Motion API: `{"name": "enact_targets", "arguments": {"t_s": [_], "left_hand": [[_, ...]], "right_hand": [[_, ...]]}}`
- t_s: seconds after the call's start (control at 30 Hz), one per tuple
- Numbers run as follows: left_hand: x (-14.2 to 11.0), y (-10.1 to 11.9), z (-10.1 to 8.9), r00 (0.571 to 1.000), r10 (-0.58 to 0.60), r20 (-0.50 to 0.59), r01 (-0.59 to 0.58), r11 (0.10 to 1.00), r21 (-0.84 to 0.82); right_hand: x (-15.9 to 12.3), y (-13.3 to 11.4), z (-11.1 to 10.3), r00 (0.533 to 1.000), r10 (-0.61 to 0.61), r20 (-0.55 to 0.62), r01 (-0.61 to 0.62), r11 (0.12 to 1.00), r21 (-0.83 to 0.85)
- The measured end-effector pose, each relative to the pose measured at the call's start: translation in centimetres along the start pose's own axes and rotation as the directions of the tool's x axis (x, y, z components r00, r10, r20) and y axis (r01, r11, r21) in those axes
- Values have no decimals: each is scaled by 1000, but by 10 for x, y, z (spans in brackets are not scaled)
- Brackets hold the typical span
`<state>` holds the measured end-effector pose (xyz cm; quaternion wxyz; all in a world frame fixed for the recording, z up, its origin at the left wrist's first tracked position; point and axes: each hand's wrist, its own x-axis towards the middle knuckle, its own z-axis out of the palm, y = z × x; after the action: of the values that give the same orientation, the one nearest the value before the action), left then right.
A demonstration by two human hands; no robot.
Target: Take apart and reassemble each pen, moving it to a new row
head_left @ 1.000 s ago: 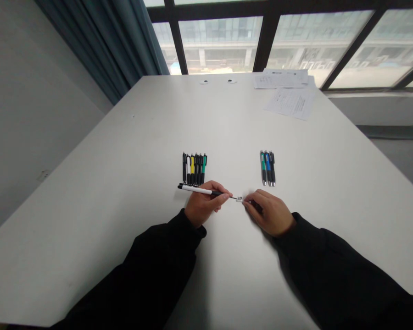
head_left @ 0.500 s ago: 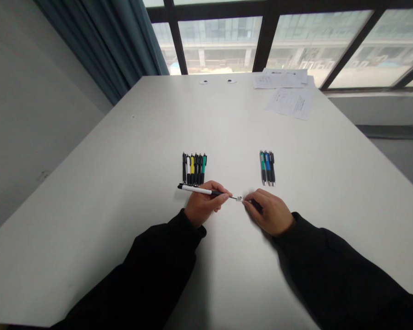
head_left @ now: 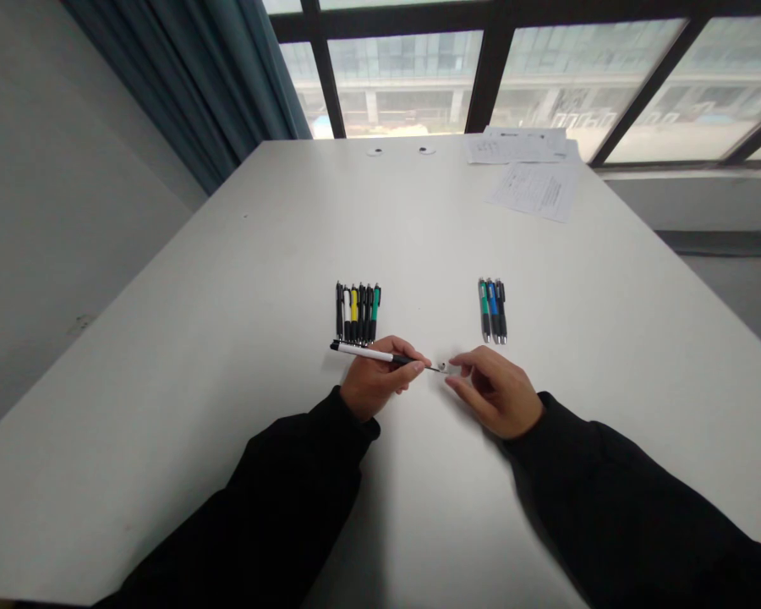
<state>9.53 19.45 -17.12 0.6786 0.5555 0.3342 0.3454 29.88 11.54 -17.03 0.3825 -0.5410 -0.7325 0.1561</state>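
My left hand is closed round a white and black pen, held level with its thin refill tip pointing right. My right hand pinches a small silvery pen part at that tip, fingers curled. Just beyond my left hand lies a row of several pens in black, white, yellow and green. Three more pens, green, blue and black, lie side by side beyond my right hand.
The white table runs back to a window. Printed sheets of paper lie at its far right. Two small round discs sit at the far edge. A blue curtain hangs at the back left.
My right hand's fingers have shifted slightly at the pen's tip, the index finger lifting a little. The left hand and pen stay almost still.
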Motion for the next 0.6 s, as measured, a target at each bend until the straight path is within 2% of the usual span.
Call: {"name": "enact_targets", "arguments": {"t_s": [0.1,0.3,0.6], "left_hand": [[-1,2,1,999,-10,31,10,1000,21],[-2,3,1,997,-33,68,31,999,30],[3,4,-7,993,37,-108,-66,958,-281]], "right_hand": [[0,-4,0,999,-53,7,53,997,54],[-2,-4,0,997,-59,42,55,993,100],[-1,10,-22,999,-43,29,42,998,55]]}}
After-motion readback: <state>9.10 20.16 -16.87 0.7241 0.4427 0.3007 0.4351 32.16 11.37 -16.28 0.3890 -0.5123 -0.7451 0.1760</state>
